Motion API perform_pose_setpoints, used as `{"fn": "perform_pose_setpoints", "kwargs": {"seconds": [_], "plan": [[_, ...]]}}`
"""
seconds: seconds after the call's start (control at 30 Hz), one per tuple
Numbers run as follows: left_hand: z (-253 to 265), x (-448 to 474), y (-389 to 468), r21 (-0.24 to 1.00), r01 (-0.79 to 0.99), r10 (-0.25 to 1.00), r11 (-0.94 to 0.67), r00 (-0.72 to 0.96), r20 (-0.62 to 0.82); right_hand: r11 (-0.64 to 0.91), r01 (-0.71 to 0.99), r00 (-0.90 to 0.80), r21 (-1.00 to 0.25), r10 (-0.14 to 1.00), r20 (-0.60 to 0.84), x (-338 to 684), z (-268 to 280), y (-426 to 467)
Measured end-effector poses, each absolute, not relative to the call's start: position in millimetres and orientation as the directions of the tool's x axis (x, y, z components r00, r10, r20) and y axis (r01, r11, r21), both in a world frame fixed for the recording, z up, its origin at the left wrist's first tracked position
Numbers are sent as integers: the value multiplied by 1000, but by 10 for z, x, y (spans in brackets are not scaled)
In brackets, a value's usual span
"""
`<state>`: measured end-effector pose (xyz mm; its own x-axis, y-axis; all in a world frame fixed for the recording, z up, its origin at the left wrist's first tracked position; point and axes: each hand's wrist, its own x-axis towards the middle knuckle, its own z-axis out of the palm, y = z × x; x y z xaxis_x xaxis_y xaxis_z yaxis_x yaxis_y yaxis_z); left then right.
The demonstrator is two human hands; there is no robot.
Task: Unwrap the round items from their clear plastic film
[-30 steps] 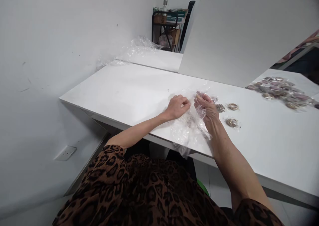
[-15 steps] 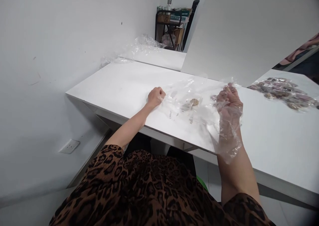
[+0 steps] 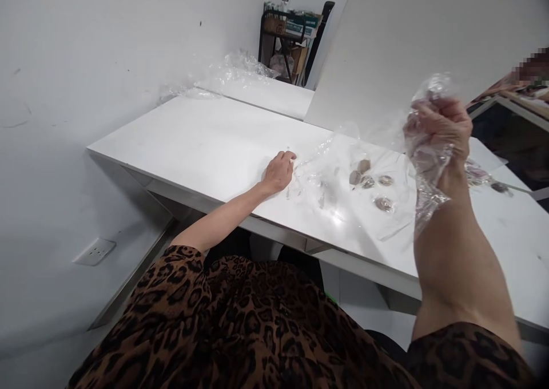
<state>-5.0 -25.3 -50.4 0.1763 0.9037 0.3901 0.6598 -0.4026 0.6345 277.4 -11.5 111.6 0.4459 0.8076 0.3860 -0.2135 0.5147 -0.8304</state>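
A large clear plastic bag (image 3: 328, 197) stretches over the white table between my two hands. My left hand (image 3: 279, 173) rests on the tabletop with its fingers curled at the bag's left edge, closed on the film. Raised above the table on the right, my right hand (image 3: 444, 128) is closed around a bunched part of the plastic, which hangs over the wrist. Several small brown pieces, one a shiny wrapped piece (image 3: 384, 205), show in or under the film near the middle. I cannot tell their kind.
Crumpled clear film (image 3: 235, 68) lies at the table's back left by the wall. A white panel (image 3: 407, 51) stands tilted behind the table (image 3: 180, 131). Small wrapped pieces (image 3: 476, 173) lie beyond my right forearm. A loaded rack (image 3: 283, 31) stands behind.
My right hand has risen and moved to the right with the plastic. More brown pieces now show on the table. The pile at the right is mostly hidden by my arm.
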Motion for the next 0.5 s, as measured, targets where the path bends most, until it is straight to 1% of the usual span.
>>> {"fn": "perform_pose_setpoints", "kwargs": {"seconds": [0.1, 0.17, 0.2, 0.23, 0.3, 0.37, 0.4, 0.43, 0.5], "plan": [[-490, 2, -231, 701, 500, 845, -509, 134, 518, 512, -140, 422, -848, 805, 416, 2678, 1205, -146], [-461, 112, -250, 722, 390, 816, -572, 183, 548, 518, -129, 415, -845, 803, 429, 2625, 1239, -171], [-444, 189, -273, 736, 350, 815, -580, 234, 530, 516, -125, 405, -847, 806, 431, 2602, 1253, -185], [-426, 276, -304, 757, 326, 822, -566, 298, 486, 513, -121, 392, -850, 811, 434, 2580, 1268, -202], [-392, 459, -380, 805, 338, 842, -488, 426, 331, 517, -116, 370, -848, 815, 447, 2530, 1309, -245], [-357, 625, -457, 807, 422, 848, -412, 501, 171, 537, -116, 357, -835, 808, 470, 2466, 1374, -304], [-339, 697, -488, 789, 471, 850, -393, 513, 117, 546, -113, 346, -830, 805, 482, 2425, 1415, -341], [-321, 764, -510, 766, 513, 853, -388, 515, 87, 553, -106, 326, -826, 805, 496, 2379, 1459, -382], [-287, 891, -521, 724, 557, 852, -407, 517, 81, 569, -102, 264, -816, 806, 530, 2273, 1554, -474]]}}
